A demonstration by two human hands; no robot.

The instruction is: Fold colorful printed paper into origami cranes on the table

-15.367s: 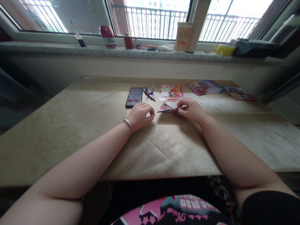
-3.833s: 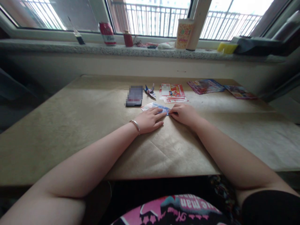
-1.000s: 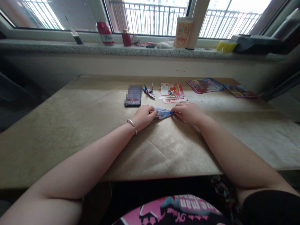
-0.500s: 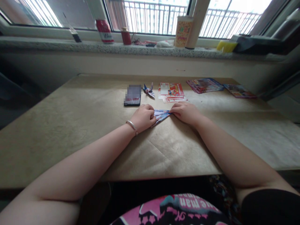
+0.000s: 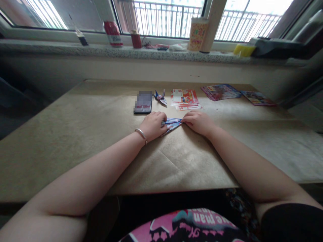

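A small folded piece of blue and red printed paper (image 5: 172, 123) lies flat on the brown table (image 5: 75, 134) between my hands. My left hand (image 5: 153, 124), with a silver bangle at the wrist, has its fingers curled and pressed on the paper's left end. My right hand (image 5: 198, 121) is closed too, its fingertips pinching the paper's right tip against the table.
A dark phone (image 5: 143, 102) lies just beyond my left hand. A finished paper crane (image 5: 160, 97) and a stack of printed sheets (image 5: 184, 98) sit behind the paper; more leaflets (image 5: 220, 92) lie far right. The windowsill (image 5: 75, 50) holds a red can (image 5: 112, 33) and a cup (image 5: 197, 34).
Over the last second the paper went from a raised strip to a flatter wedge, and my left hand slid a little over its left end. My right hand barely moved.
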